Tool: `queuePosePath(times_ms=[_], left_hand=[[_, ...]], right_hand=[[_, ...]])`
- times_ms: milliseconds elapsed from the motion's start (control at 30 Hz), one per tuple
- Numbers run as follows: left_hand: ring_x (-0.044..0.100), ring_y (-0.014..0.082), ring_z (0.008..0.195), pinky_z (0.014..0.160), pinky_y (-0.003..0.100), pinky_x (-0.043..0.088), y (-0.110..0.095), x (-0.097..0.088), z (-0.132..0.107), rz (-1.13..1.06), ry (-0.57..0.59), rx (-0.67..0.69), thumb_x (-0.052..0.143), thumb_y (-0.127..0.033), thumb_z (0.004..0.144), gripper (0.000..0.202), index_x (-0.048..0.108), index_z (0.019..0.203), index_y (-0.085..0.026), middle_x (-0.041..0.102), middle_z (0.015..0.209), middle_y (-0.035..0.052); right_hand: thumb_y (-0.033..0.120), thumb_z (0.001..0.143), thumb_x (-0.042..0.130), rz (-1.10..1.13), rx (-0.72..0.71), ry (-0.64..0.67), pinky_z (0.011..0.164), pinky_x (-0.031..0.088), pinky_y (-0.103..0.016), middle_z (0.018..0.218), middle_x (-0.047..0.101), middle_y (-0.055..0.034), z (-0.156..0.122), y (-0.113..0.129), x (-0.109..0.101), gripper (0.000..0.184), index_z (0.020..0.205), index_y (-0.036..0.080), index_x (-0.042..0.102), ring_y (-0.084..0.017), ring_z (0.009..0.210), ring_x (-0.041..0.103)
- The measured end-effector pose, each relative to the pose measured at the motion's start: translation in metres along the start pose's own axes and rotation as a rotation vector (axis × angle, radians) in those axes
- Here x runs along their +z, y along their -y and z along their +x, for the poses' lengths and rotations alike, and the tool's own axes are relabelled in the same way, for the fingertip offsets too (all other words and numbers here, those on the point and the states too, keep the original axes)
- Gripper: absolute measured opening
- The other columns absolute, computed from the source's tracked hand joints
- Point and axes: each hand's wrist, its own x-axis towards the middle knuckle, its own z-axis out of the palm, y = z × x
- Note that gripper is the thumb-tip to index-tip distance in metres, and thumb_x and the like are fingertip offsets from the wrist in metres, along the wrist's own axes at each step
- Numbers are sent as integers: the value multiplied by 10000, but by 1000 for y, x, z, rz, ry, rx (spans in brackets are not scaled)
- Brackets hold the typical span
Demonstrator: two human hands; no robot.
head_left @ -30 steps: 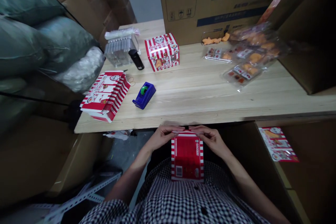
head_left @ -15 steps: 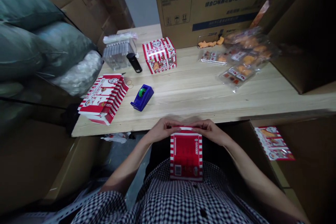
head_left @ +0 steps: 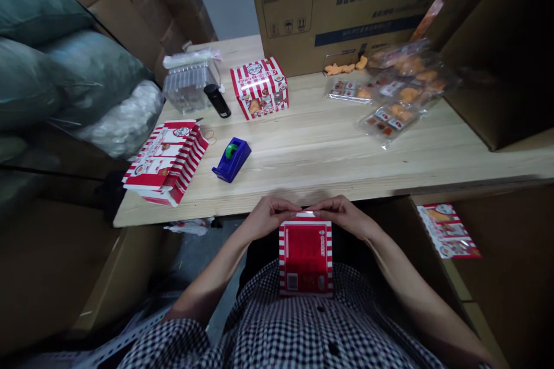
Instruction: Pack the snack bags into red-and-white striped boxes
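Carton (head_left: 306, 256), head view: hangs below both hands, over the checked shirt (head_left: 268, 334); panel looks flat, folding judged at an early stage. Formed box (head_left: 259, 89) stands beyond the hands, one apparently done; striped cartons (head_left: 164, 153), ahead-left of the hands, look unformed, so probably outstanding. Left hand (head_left: 269, 217) and right hand (head_left: 344, 216) pinch its top edge, fingertips close together, forearms converging.
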Motion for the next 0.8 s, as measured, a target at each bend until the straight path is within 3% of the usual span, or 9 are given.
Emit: queuePosePath(times_ms=[233, 367, 500, 700, 800], left_hand=[[696, 212, 1076, 964, 361, 522, -16, 3, -21, 167, 24, 160, 512, -299, 980, 324, 678, 1256, -259, 729, 1205, 61], [619, 235, 1231, 1066, 433, 473, -23, 1, -33, 224, 61, 223, 612, -310, 928, 397, 614, 1325, -306, 649, 1341, 53], [611, 254, 1243, 1085, 491, 460, -14, 2, -37, 140, 31, 218, 660, -294, 896, 407, 631, 1302, -308, 646, 1340, 55], [626, 246, 1224, 1081, 479, 467, 2, 5, -29, 24, 28, 165, 624, -285, 919, 293, 702, 1201, -306, 676, 1295, 47], [648, 244, 1193, 1064, 456, 484, 6, 4, -22, -10, 22, 139, 611, -294, 925, 271, 722, 1172, -281, 694, 1263, 56]], right_hand=[[419, 966, 567, -114, -98, -16, 1104, 422, -519, 1276, 700, -36, -27, -4, 8, 316, 1240, 306, 678, -235, 1200, 642], [396, 999, 515, -343, -227, 14, 1209, 252, -536, 1422, 592, -27, -37, 2, 9, 354, 1331, 320, 611, -230, 1412, 440], [374, 979, 563, -408, -300, 22, 1216, 239, -536, 1476, 536, -17, -41, 2, 15, 418, 1395, 352, 539, -222, 1475, 328], [350, 1015, 481, -392, -355, -2, 1204, 260, -553, 1408, 602, -11, -39, -6, 17, 330, 1316, 367, 617, -212, 1476, 323], [346, 984, 552, -365, -324, -40, 1205, 267, -540, 1327, 668, -24, -34, -11, 14, 293, 1251, 347, 674, -227, 1374, 491]])
